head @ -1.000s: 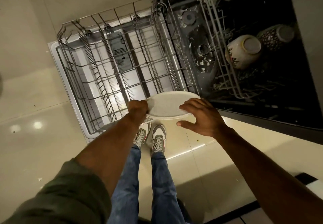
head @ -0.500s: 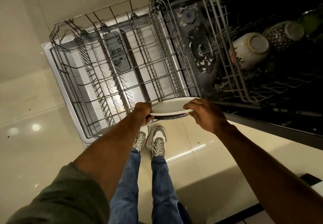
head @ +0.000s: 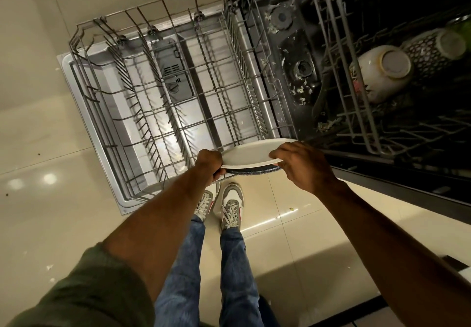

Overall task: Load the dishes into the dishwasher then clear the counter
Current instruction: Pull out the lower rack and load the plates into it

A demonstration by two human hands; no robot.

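Note:
A white plate lies on top of a dark speckled plate; both are held level just above the near edge of the lower dishwasher rack. My left hand grips the left rim of the stack. My right hand pinches the right rim of the white plate with curled fingers. The lower rack is pulled out over the open door and holds no dishes.
The upper rack at the right holds an upturned cream bowl and a patterned cup. Food scraps lie on the dishwasher floor. My shoes stand on glossy tile beside the open door.
The plates have tilted from face-up to nearly edge-on. My right hand went from resting over the white plate to pinching its rim. The view has shifted slightly.

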